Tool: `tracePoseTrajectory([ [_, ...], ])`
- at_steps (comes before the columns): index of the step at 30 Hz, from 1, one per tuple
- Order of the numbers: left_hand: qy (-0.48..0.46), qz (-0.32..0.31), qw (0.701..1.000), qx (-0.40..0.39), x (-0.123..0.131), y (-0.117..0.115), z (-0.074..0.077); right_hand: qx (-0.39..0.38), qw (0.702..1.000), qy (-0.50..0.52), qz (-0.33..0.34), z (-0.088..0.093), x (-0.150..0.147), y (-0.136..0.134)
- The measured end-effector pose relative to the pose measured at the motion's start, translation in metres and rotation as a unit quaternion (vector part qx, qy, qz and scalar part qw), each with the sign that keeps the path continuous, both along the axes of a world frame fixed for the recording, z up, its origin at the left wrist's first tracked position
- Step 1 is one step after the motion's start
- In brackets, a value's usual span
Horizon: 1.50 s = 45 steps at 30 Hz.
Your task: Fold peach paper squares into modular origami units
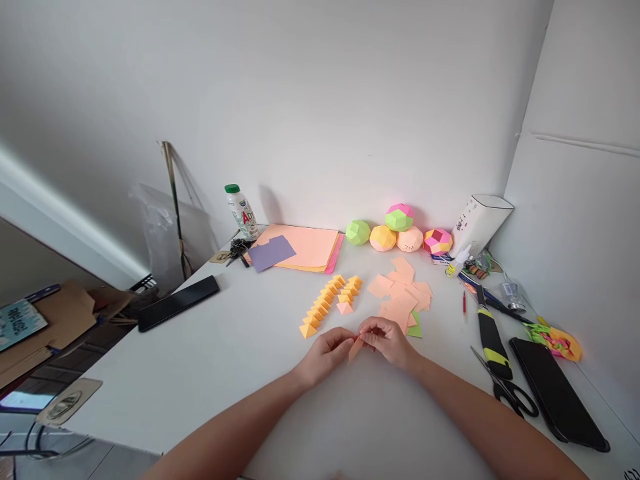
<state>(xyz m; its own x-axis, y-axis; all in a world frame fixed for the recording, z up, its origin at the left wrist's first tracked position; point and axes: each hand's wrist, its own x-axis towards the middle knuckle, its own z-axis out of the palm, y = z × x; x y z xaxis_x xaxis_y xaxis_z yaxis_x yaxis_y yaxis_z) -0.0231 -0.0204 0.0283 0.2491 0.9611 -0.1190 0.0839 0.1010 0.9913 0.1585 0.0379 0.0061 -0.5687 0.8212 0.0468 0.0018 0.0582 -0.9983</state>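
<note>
Between my two hands is a small piece of peach paper (355,349), its lower end hanging free over the white table. My left hand (327,353) pinches it from the left, with thumb and fingers together. From the right, my right hand (387,340) grips its upper part; the fingers hide some of the paper. Just beyond my hands stand two rows of folded orange paper pieces (320,307), with one folded peach piece (345,308) at the near end of the shorter row. A pile of cut peach paper pieces (400,293) lies past my right hand, a green piece (415,325) under it.
Along the wall sit several faceted paper balls (383,238). Paper sheets (305,243), a purple sheet (273,253) and a bottle (242,212) are at the back left. Scissors (505,387), a cutter (493,340) and a black phone (557,393) lie at the right.
</note>
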Motion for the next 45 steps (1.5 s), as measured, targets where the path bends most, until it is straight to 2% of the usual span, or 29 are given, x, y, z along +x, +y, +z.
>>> tracePoseTrajectory([
  [4, 0.053, -0.009, 0.996, 0.069, 0.0, 0.0, -0.005, 0.026, 1.0, -0.009, 0.01, 0.004, 0.0, -0.001],
  [12, 0.083, 0.004, 0.993, 0.087, 0.001, -0.001, -0.015, 0.018, 1.0, -0.014, 0.017, 0.003, 0.0, -0.001],
  [16, 0.059, 0.003, 0.996, 0.064, 0.002, -0.001, -0.016, 0.016, 0.998, -0.055, 0.002, 0.004, -0.002, -0.003],
  [20, 0.016, 0.039, 0.999, 0.019, 0.003, 0.001, -0.019, 0.048, 0.996, -0.07, 0.014, 0.007, -0.003, -0.005],
  [25, -0.009, 0.074, 0.997, 0.001, 0.002, 0.001, -0.021, 0.073, 0.993, -0.093, 0.008, 0.01, -0.003, -0.006],
  [32, -0.051, 0.008, 0.998, 0.027, 0.003, -0.003, -0.006, 0.035, 0.996, -0.085, 0.013, 0.008, -0.003, -0.007],
  [36, -0.063, 0.007, 0.997, 0.031, 0.004, -0.002, -0.015, 0.053, 0.994, -0.099, 0.009, 0.004, -0.003, -0.005],
  [39, -0.054, 0.035, 0.998, 0.023, 0.003, -0.001, -0.023, 0.062, 0.993, -0.103, 0.019, 0.003, -0.002, -0.005],
  [45, -0.084, 0.077, 0.993, 0.018, 0.005, -0.002, -0.022, 0.059, 0.993, -0.099, 0.042, 0.003, -0.001, -0.004],
])
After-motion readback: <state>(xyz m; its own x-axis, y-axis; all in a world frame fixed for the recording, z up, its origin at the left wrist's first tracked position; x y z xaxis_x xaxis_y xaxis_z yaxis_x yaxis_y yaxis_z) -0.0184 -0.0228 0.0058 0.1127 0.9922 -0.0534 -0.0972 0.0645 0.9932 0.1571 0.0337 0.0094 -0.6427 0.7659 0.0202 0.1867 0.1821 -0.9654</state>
